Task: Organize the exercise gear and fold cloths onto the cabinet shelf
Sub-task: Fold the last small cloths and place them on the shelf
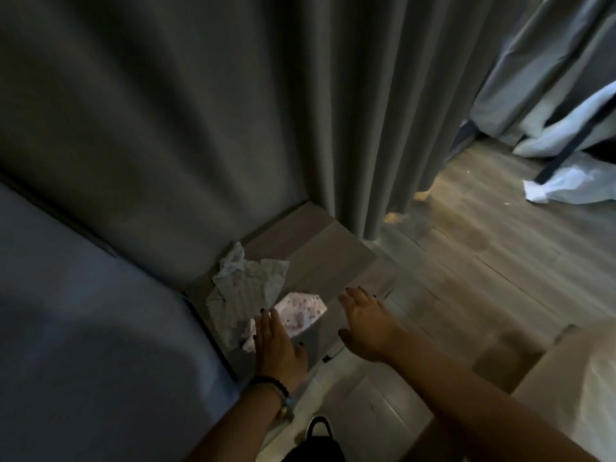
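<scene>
Patterned cloth (300, 313) just beyond left hand (278, 345) fingertips; right hand (361, 320) beside; both grips flat, empty.

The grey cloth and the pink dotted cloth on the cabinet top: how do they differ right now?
The grey cloth is larger, ribbed and plain; the pink dotted cloth is smaller, pale with dark dots. The grey cloth lies farther back toward the curtain, untouched; the pink dotted cloth lies nearer, at the left hand fingertips. Both are crumpled, unfolded, and overlap.

place: my bedroom at home | signs: long grey curtains (350, 111) far, wood-plank floor (483, 261) right, rumpled white bedding (566, 128) far right, blue mattress (83, 295) left
</scene>
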A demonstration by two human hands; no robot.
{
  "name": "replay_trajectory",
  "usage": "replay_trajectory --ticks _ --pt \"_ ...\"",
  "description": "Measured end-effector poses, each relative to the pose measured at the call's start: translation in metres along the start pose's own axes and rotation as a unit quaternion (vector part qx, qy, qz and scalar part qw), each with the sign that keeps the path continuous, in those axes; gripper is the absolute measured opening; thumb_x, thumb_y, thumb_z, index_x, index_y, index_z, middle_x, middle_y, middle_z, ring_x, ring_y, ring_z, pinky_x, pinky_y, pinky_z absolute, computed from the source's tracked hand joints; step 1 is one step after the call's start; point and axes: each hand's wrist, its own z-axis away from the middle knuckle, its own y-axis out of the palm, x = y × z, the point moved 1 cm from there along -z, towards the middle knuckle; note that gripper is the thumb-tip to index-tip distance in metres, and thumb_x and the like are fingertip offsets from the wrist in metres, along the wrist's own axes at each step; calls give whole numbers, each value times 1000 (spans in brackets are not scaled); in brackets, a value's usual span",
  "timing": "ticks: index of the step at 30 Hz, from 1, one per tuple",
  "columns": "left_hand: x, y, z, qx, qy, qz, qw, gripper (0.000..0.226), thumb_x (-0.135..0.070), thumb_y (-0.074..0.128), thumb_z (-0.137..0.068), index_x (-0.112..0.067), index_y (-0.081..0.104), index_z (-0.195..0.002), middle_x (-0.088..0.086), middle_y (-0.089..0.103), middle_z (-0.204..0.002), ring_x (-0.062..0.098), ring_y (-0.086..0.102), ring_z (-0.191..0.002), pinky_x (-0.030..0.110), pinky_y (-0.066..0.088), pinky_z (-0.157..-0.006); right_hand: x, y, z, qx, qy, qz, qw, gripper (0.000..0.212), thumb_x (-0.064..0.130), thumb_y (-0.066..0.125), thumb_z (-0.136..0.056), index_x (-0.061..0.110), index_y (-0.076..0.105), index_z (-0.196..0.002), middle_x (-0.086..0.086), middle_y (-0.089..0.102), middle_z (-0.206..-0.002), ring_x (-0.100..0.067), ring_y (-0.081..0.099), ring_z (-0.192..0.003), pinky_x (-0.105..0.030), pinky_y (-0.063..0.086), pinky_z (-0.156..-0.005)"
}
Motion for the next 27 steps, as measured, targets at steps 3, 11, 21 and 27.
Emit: replay_trajectory --ticks 3,11,21,27 --pt "-9 4 -21 -3 -31 -2 1000 88 -22 53 -94 -10 -14 -151 5 -14 -161 23 -9 -148 35 6 -121 -18 -8 -24 35 -10 -2 999 73 35 54 -93 13 16 -152 -12 13 -159 -31 9 -147 -45 13 -120" --pt "-29 23 -78 -17 -84 -13 996 82 -28 50 -98 -13 -9 -153 1 -15 -161 20 2 -149 32 18 -119 -61 -28 -96 105 -81 22 991 65 32 52 -93 12 25 -149 -11 25 -154 -29 25 -141 -35 24 -115" --pt "-33 78 -145 43 -89 56 993 43 -14 48 -99 -7 42 -141 13 44 -146 25 39 -135 -1 24 -98 -91 -22 -181 192 -155 52 968 64 32 51 -95 14 23 -150 -6 18 -156 -22 26 -141 -29 30 -112" --pt "6 94 -177 29 -129 68 989 34 -22 53 -96 -17 55 -130 6 49 -139 22 47 -127 28 36 -104 -60 15 -260 195 -162 0 967 55 26 50 -98 10 29 -147 -10 31 -151 -18 37 -135 -15 25 -102"
